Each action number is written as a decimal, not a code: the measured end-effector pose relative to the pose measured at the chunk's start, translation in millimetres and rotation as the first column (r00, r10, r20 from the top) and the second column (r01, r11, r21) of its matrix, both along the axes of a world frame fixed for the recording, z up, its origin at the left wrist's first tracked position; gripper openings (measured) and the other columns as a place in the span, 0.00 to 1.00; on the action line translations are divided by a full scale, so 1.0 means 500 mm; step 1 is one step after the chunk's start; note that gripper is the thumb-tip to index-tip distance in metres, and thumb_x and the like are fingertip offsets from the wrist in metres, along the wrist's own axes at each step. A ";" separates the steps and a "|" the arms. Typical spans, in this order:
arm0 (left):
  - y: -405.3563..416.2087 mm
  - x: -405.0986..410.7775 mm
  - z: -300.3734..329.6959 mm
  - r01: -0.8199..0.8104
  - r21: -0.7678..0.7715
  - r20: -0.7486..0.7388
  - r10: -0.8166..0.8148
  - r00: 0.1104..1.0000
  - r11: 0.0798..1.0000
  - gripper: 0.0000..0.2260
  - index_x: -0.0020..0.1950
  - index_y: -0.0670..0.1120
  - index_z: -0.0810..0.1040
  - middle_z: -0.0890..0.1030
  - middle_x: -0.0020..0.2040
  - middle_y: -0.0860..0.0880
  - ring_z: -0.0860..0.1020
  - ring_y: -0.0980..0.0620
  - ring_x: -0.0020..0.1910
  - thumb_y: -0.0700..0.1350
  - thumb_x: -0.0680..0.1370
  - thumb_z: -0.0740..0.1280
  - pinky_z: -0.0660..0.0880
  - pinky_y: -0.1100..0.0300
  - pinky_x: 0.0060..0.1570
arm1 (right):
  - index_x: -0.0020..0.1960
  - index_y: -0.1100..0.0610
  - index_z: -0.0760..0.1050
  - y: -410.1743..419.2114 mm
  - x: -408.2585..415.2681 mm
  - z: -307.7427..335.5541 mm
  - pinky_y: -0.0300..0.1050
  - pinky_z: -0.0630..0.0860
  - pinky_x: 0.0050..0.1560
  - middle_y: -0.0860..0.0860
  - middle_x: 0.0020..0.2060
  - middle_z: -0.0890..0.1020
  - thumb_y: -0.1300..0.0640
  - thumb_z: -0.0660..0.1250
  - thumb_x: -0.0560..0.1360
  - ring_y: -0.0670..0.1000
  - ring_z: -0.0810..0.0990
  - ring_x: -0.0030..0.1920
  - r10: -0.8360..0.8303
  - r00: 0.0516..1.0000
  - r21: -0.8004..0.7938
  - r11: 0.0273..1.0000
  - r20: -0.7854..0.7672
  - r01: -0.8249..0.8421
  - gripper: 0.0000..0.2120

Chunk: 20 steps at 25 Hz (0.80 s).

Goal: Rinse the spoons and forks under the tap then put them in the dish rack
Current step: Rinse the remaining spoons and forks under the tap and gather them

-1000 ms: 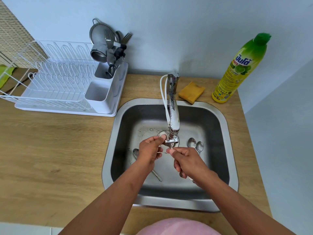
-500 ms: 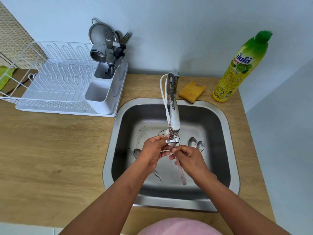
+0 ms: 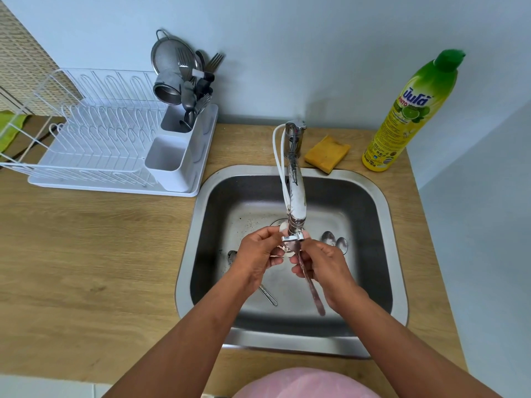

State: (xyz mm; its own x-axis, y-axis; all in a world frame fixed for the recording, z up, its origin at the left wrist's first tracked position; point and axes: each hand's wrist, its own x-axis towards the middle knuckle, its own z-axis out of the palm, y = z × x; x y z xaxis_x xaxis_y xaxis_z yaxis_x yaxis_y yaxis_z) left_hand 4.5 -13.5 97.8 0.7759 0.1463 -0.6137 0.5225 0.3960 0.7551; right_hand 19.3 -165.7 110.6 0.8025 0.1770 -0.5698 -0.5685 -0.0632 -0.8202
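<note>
The right hand [image 3: 321, 268] has its grip closed on a spoon [image 3: 309, 282] under the tap [image 3: 296, 196], while the left hand [image 3: 258, 254] rubs the bowl with pinched fingers; it would help to turn both faces through the stream. Three more spoons lie in the sink [image 3: 382, 254], and the dish rack [image 3: 115, 145] waits at ten o'clock on the wooden worktop [image 3: 86, 254], beneath a pale blue wall.

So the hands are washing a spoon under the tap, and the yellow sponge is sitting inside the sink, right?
Not quite. The hands do hold a spoon under the tap, but the yellow sponge lies on the wooden counter behind the sink, beside the soap bottle. The head view shows it.
</note>
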 end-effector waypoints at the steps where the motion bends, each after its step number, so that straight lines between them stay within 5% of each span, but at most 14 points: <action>1: 0.000 -0.002 -0.001 -0.008 -0.020 -0.003 0.008 1.000 1.000 0.09 0.57 0.40 0.83 0.83 0.38 0.47 0.76 0.54 0.32 0.40 0.78 0.71 0.75 0.61 0.35 | 0.43 0.51 0.88 -0.001 0.001 0.000 0.42 0.82 0.37 0.54 0.34 0.86 0.47 0.65 0.80 0.50 0.83 0.32 -0.016 0.999 0.005 1.000 -0.039 0.016 0.16; 9: 0.013 -0.014 -0.016 0.028 -0.119 -0.019 -0.030 0.999 0.993 0.10 0.54 0.42 0.82 0.82 0.37 0.47 0.75 0.54 0.30 0.48 0.80 0.70 0.73 0.61 0.32 | 0.51 0.65 0.84 0.006 0.002 -0.004 0.43 0.73 0.33 0.53 0.33 0.80 0.47 0.68 0.79 0.50 0.73 0.28 -0.026 0.959 0.102 0.993 -0.281 0.057 0.19; 20: 0.021 -0.007 -0.027 0.031 -0.060 0.002 -0.031 1.000 0.998 0.08 0.54 0.45 0.87 0.87 0.44 0.44 0.81 0.55 0.34 0.44 0.77 0.73 0.77 0.61 0.35 | 0.45 0.57 0.85 0.011 0.017 -0.028 0.39 0.72 0.32 0.48 0.32 0.80 0.54 0.72 0.76 0.47 0.71 0.28 -0.060 0.964 -0.010 0.998 -0.257 0.060 0.07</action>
